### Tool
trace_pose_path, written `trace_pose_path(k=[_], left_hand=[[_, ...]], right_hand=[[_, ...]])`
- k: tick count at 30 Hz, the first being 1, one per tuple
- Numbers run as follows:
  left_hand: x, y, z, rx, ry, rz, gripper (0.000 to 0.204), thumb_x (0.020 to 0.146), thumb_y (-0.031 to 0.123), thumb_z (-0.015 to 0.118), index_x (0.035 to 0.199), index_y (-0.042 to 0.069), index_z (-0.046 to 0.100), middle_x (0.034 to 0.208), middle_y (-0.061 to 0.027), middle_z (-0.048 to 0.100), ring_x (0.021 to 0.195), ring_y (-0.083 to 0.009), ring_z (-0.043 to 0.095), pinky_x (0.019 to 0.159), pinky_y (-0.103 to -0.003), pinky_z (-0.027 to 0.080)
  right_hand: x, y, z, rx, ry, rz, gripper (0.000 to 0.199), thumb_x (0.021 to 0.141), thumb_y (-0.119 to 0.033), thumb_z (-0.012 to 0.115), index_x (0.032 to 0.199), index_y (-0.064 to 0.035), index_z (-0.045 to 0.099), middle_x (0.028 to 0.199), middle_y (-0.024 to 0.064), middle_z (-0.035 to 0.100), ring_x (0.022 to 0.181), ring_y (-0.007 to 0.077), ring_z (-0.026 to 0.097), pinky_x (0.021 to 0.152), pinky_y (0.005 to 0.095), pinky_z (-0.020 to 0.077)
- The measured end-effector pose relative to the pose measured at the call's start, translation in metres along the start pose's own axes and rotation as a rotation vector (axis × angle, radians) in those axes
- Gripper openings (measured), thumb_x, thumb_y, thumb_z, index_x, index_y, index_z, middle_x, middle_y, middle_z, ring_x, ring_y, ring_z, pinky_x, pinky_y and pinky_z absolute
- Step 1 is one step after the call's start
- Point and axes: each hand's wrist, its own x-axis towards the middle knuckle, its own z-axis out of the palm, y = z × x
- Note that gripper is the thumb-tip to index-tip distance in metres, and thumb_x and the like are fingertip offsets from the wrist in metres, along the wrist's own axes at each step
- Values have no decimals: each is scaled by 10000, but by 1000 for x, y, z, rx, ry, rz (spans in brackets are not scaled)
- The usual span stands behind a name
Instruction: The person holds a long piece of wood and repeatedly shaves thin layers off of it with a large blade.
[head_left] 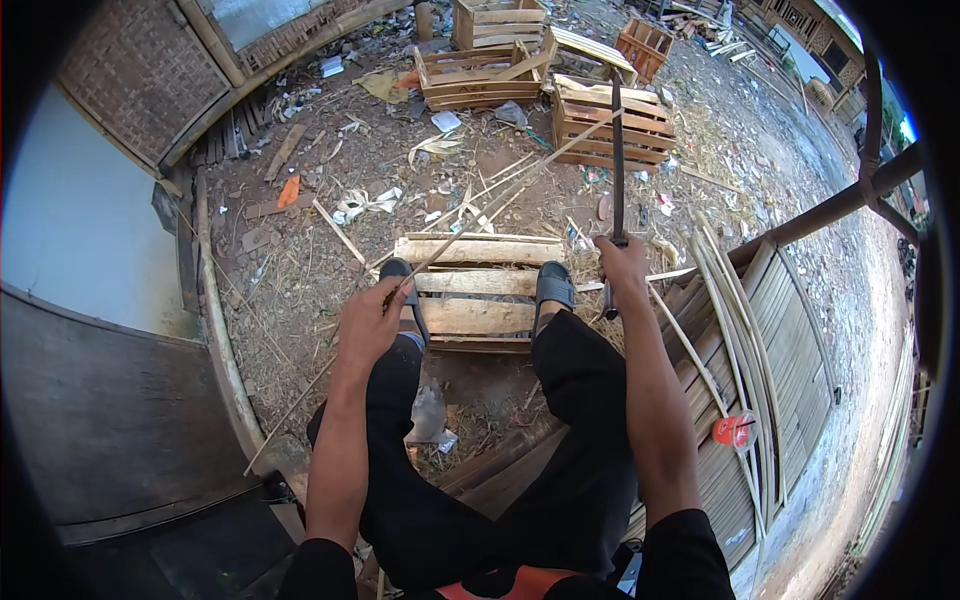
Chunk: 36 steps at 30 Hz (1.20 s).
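My left hand (375, 310) is closed around a long, thin bamboo strip (500, 200). The strip slants up and away to the right, its far end crossing near the blade of a machete (617, 160). In my right hand (622, 265) I grip the machete by its handle, the dark blade pointing away from me and nearly upright in view. Between my hands and below them lies a slatted wooden crate (480, 282), with my sandalled feet resting on its slats. How the fingers of my left hand wrap the strip is partly hidden.
Several wooden crates (612, 125) stand on the littered ground ahead. Bamboo strips (735, 340) and a bamboo slat panel (790, 350) lie at right, with a red drink cup (735, 430) on them. A wall (90, 220) closes the left; a pole (800, 220) crosses the right.
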Motion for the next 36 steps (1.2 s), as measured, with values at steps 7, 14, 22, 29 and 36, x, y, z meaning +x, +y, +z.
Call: trace_pose_path(k=[7, 14, 22, 29, 36], left_hand=[[23, 18, 12, -97, 59, -27, 318, 997, 363, 542, 1016, 60, 636, 590, -171, 553, 546, -364, 578, 536, -452, 414], [30, 21, 15, -141, 106, -43, 372, 1017, 403, 495, 979, 47, 598, 584, -171, 550, 553, -389, 569, 533, -466, 399], [28, 38, 29, -100, 93, -2, 266, 982, 299, 581, 1056, 55, 657, 637, -172, 589, 577, -339, 579, 562, -442, 429], [25, 49, 35, -45, 62, 139, 284, 933, 205, 652, 1175, 59, 677, 778, -151, 642, 685, -294, 608, 636, -392, 466], [22, 53, 41, -113, 66, 257, 293, 916, 139, 665, 1179, 9, 660, 755, -150, 622, 680, -284, 598, 628, -384, 461]], right_hand=[[-13, -20, 16, 40, 5, -197, 224, 793, -196, 713, 854, 5, 635, 710, 52, 604, 645, 136, 535, 628, 315, 432], [-40, -45, 30, 149, 17, -433, 166, 818, -137, 702, 806, -13, 593, 592, -3, 513, 545, 82, 459, 524, 285, 371], [-84, -75, 42, -72, -226, -581, 283, 812, -255, 780, 800, -25, 615, 535, 6, 510, 513, 73, 453, 499, 287, 369], [-91, -85, 62, -79, -288, -532, 380, 796, -323, 802, 993, -12, 706, 575, 14, 552, 530, 87, 498, 509, 285, 391], [-88, -85, 60, 383, -508, -156, 286, 850, -236, 770, 891, 17, 642, 558, -37, 508, 472, 34, 446, 423, 223, 322]])
